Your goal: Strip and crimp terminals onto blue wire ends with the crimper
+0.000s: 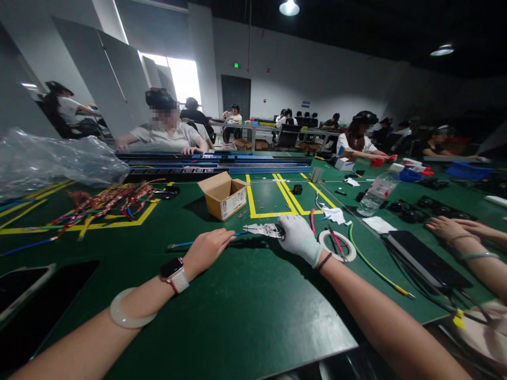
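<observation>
Bare of any glove, my left hand [209,252] is closed around a blue cable [182,245], whose one end sticks out to the left and the other to the right. My right hand [298,236], in a white glove, grips the handles of a metal wire stripper [262,229]. The tool's jaws point left and meet the cable's right end; whether they bite on it is too small to tell. Just behind stands an open cardboard box [225,203]. A roll of white tape [341,246] lies right of the gloved hand.
Copper-ended cables [114,203] lie at the left, beside a clear plastic bag [59,158]. A phone [24,287] is at the near left. A water bottle [381,191], a black power brick [430,261], a green-yellow cable [368,261] and another person's hands [451,232] are at the right.
</observation>
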A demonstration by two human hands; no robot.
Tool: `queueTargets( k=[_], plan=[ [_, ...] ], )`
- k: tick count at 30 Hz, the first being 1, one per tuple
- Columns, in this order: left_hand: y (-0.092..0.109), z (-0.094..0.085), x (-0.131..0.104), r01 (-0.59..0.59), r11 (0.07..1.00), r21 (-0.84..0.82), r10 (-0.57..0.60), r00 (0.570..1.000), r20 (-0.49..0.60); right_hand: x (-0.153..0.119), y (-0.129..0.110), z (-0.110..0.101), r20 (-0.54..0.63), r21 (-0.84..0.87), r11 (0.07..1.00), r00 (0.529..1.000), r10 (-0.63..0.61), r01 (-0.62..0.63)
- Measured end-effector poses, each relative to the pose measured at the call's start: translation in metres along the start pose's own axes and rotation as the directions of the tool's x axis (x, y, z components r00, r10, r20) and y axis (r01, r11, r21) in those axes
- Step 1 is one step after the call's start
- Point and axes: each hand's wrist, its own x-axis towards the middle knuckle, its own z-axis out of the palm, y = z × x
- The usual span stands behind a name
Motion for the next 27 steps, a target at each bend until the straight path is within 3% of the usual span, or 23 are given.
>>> queueTargets(
  k=[8,14,19,24,27],
  plan=[
    [0.0,-0.001,0.002,0.036,0.999,-0.039,-0.035,0.999,0.034,0.003,0.001,0.001,-0.015,-0.034,0.999,1.0,0.024,-0.025],
    [0.003,0.002,0.001,0.036,0.995,-0.097,-0.027,0.995,0.091,0.003,0.007,-0.004,-0.135,-0.114,0.994,0.991,-0.018,0.002],
    [0.006,-0.001,0.005,0.122,0.964,-0.237,-0.096,0.988,0.119,0.003,0.005,-0.007,-0.006,-0.159,0.987,1.0,0.024,-0.025],
    [0.013,-0.02,0.017,0.279,0.854,-0.44,-0.131,0.933,0.336,0.003,0.003,-0.006,0.053,-0.166,0.981,0.992,0.112,-0.101],
    [0.015,-0.029,0.021,0.302,0.789,-0.536,-0.095,0.92,0.379,0.003,0.003,-0.003,0.044,-0.164,0.984,0.996,0.078,-0.069]
  ],
)
